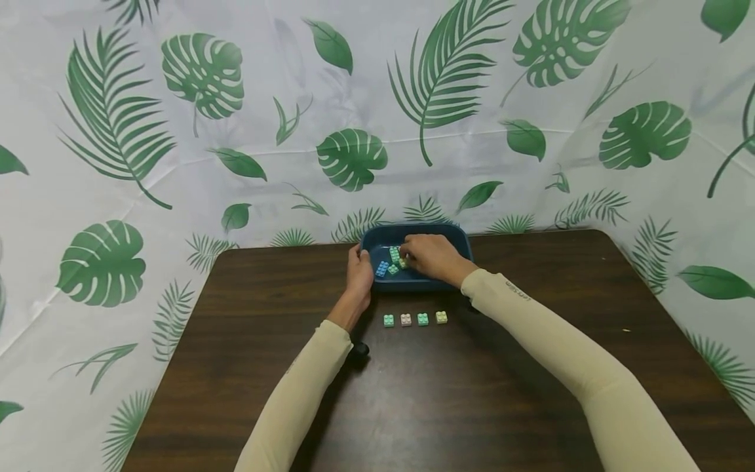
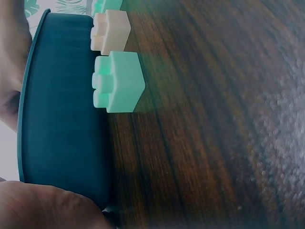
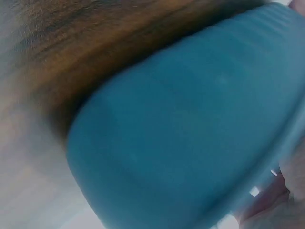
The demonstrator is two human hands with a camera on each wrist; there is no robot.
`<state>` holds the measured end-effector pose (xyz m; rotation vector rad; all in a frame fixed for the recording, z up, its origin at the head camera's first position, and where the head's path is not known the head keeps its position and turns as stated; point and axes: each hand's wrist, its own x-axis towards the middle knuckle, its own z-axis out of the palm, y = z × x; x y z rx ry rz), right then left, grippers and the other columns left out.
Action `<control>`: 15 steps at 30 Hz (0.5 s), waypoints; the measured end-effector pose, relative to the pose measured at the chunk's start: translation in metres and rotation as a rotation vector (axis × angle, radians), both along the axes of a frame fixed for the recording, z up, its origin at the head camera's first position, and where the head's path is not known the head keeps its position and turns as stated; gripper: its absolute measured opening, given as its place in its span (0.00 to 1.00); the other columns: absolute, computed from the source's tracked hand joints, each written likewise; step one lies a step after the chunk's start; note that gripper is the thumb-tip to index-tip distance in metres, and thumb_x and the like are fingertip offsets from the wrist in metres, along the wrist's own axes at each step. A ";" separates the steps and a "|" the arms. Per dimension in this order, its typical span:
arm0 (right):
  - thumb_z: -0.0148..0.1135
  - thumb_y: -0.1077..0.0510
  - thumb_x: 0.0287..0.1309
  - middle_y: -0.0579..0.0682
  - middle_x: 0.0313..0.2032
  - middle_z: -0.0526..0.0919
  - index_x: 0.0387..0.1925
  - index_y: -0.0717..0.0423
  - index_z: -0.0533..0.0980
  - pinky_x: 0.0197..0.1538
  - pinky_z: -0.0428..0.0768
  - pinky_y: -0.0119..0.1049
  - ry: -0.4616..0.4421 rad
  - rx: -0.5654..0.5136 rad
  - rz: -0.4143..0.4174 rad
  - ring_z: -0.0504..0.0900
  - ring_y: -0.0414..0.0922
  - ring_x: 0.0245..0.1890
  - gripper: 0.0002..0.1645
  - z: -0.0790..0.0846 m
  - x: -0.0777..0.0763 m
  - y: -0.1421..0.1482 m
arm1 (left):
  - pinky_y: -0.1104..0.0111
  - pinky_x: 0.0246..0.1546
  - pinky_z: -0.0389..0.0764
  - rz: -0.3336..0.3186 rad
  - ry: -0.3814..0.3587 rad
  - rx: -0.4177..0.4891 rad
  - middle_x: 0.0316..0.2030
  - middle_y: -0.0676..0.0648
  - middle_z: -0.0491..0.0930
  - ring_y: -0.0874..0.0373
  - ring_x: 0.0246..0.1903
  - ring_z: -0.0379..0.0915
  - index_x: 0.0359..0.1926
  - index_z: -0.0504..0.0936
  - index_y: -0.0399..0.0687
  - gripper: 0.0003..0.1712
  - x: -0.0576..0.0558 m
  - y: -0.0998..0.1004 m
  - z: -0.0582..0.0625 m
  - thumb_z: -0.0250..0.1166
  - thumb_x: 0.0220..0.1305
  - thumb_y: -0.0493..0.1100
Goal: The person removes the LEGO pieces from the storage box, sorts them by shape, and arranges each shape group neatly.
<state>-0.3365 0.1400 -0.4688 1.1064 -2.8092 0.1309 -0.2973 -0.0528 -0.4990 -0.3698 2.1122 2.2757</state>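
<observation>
A dark blue plastic bin (image 1: pixel 413 286) stands near the table's far edge with toy building bricks inside. My left hand (image 1: pixel 358 272) grips its left end, the thumb side at the rim. Reaching over the front wall, my right hand (image 1: pixel 433 254) has its bent fingers down among the bricks; I cannot tell whether they pinch one. Close by those fingers are a yellow brick (image 1: pixel 404 263) and a green brick (image 1: pixel 394 254). A blue brick (image 1: pixel 382 269) and a small green brick (image 1: pixel 393 269) lie nearer the left hand.
In front of the bin, a row of small bricks runs left to right: green (image 1: pixel 388 320), pink (image 1: pixel 406 320), green (image 1: pixel 423 319) and yellow (image 1: pixel 441 317). Behind the dark wooden table (image 1: pixel 265 328) hangs a leaf-patterned cloth (image 1: pixel 265 131).
</observation>
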 end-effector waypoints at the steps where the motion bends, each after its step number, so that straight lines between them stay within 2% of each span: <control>1: 0.70 0.58 0.70 0.48 0.42 0.85 0.47 0.47 0.89 0.41 0.86 0.40 0.005 -0.002 0.000 0.85 0.44 0.38 0.07 0.003 0.002 0.001 | 0.49 0.81 0.56 0.000 0.001 0.000 0.79 0.38 0.60 0.44 0.79 0.56 0.80 0.57 0.46 0.27 0.000 0.000 0.000 0.39 0.88 0.46; 5: 0.71 0.56 0.69 0.47 0.42 0.85 0.48 0.46 0.88 0.40 0.85 0.38 0.037 0.011 0.004 0.85 0.42 0.38 0.08 0.019 0.013 0.004 | 0.49 0.82 0.56 0.000 -0.008 -0.001 0.79 0.39 0.60 0.44 0.79 0.55 0.81 0.56 0.46 0.28 0.001 0.000 0.001 0.39 0.88 0.47; 9: 0.73 0.53 0.67 0.46 0.40 0.84 0.46 0.45 0.87 0.35 0.84 0.37 0.076 0.023 0.018 0.84 0.41 0.36 0.08 0.037 0.031 0.012 | 0.49 0.81 0.56 -0.003 -0.015 0.004 0.79 0.39 0.60 0.44 0.79 0.55 0.81 0.56 0.47 0.28 0.000 -0.001 0.001 0.39 0.88 0.47; 15: 0.75 0.52 0.64 0.45 0.40 0.84 0.46 0.45 0.86 0.27 0.79 0.34 0.148 -0.027 0.030 0.84 0.40 0.32 0.10 0.044 0.063 0.038 | 0.48 0.82 0.55 -0.017 -0.023 0.008 0.80 0.40 0.59 0.44 0.80 0.53 0.81 0.56 0.48 0.28 0.001 0.000 0.000 0.39 0.88 0.48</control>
